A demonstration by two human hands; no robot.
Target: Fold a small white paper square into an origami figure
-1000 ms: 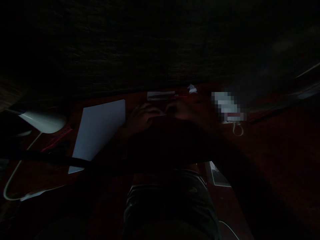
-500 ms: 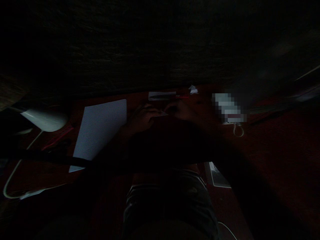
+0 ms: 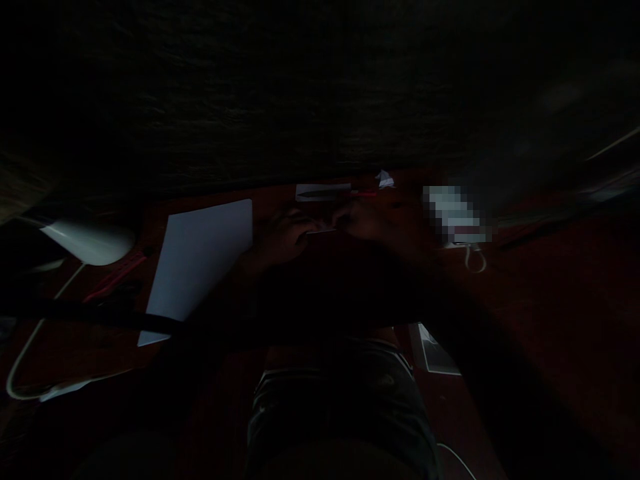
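Note:
The view is very dark, and fine detail of the fingers is lost in shadow. My left hand (image 3: 286, 235) is closed at the left end of a small piece of paper (image 3: 321, 231), which shows as a thin pale edge. At its other end my right hand (image 3: 361, 220) is closed too, with bent fingers. Just beyond the hands lies a pale paper strip (image 3: 340, 188), and across it a slim dark pointed thing with a red end (image 3: 366, 194). Beside that is a crumpled scrap of paper (image 3: 385, 179).
A large white sheet (image 3: 200, 260) lies left of my hands. Further left are a white lamp-like shade (image 3: 93, 243), a pale cord (image 3: 23, 353) and a red strip-shaped thing (image 3: 117, 275). A blurred-out pale object (image 3: 457, 213) with a cord loop (image 3: 476, 260) lies right.
The paper between my hands has tilted, from a small pale triangle to a thin edge. Both hands stay in nearly the same place.

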